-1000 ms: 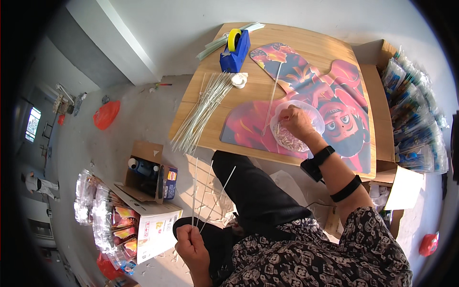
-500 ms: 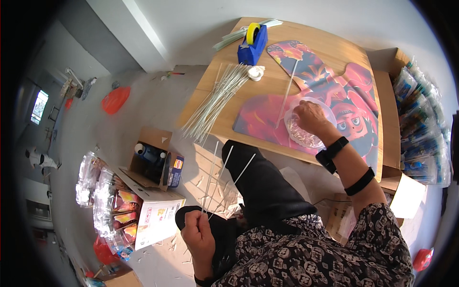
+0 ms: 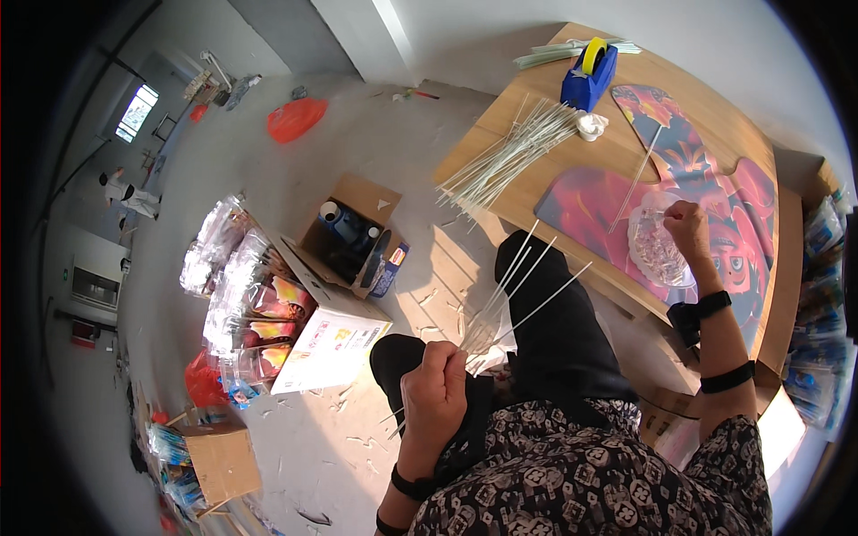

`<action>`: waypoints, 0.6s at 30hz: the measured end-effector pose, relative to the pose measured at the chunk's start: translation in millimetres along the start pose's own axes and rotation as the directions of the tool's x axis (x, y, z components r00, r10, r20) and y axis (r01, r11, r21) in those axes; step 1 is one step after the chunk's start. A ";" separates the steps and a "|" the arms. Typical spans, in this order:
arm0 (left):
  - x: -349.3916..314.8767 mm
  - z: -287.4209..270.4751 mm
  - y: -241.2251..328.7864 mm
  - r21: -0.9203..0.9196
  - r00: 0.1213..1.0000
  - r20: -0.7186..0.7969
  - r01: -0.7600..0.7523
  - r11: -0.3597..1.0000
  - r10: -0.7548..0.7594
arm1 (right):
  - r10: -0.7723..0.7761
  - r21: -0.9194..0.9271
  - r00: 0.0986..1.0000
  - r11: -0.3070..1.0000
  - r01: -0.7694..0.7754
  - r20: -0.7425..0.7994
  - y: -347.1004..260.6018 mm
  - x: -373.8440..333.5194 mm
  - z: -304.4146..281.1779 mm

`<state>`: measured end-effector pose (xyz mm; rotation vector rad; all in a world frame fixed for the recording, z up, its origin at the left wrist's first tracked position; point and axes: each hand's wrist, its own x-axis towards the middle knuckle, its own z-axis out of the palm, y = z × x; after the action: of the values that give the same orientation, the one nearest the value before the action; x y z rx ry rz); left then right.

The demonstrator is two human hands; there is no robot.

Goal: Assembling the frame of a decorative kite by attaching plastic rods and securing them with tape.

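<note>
Tabletop: the wooden table [image 3: 617,154] stands farther right in the view than half a second ago, since the camera has swung left.
Printed panel: the cut-out cartoon panel [image 3: 710,183] lies flat on the table's right side, one or two loose rods across its left part.
Rod bundle: many pale rods [image 3: 518,156] lie loosely fanned at the table's left, their near ends past the edge.
Right hand: the right hand [image 3: 688,230] has shifted from the bowl's left part to its right; this suggests a pause in digging there. Its fingers look drawn together; I cannot tell whether they pinch anything.
Left hand: the left hand [image 3: 435,393] makes a narrow fist around a few rods, low and near, over the left leg.
Bowl: the clear plastic bowl [image 3: 655,200] sits on the panel, toward the near edge.
Held rods: these held rods [image 3: 554,293] are thin, straight and whitish, spreading far and right from the fist, with short ends below it.
Bowl pieces: the small pale pieces [image 3: 657,246] are heaped, too blurred to identify.
</note>
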<state>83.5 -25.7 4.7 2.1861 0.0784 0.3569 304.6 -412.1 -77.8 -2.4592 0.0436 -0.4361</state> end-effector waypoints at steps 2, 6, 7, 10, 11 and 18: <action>0.0 -0.1 -0.4 -0.006 0.999 -0.025 -0.044 0.999 0.043 | 0.042 -0.037 0.999 0.999 -0.041 0.030 -3.6 0.5 -2.6; 1.8 0.5 0.8 0.003 0.997 -0.040 -0.071 0.997 0.071 | -0.077 0.043 0.991 0.996 0.082 -0.108 3.3 -2.0 -2.9; 1.6 -0.7 0.9 0.024 0.998 -0.026 -0.047 0.999 0.048 | -0.221 0.062 0.950 0.969 0.240 -0.222 7.3 -2.1 -4.1; 1.0 -2.0 3.3 0.038 1.000 -0.019 -0.015 0.999 0.016 | 0.020 0.290 0.976 0.956 0.044 -0.215 -10.2 -2.2 -8.9; 1.0 -1.9 4.3 0.032 1.000 -0.027 -0.003 0.999 0.004 | 0.135 0.413 0.981 0.908 -0.066 -0.141 -27.5 -4.3 -15.6; 1.7 -0.4 10.7 0.043 0.998 -0.020 -0.056 0.998 0.057 | 0.073 0.878 0.903 0.213 -0.428 0.423 -137.3 -41.4 -12.3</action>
<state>84.2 -31.5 13.8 2.2303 0.0365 0.4138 251.4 -304.0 0.9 -1.1520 0.0403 0.1103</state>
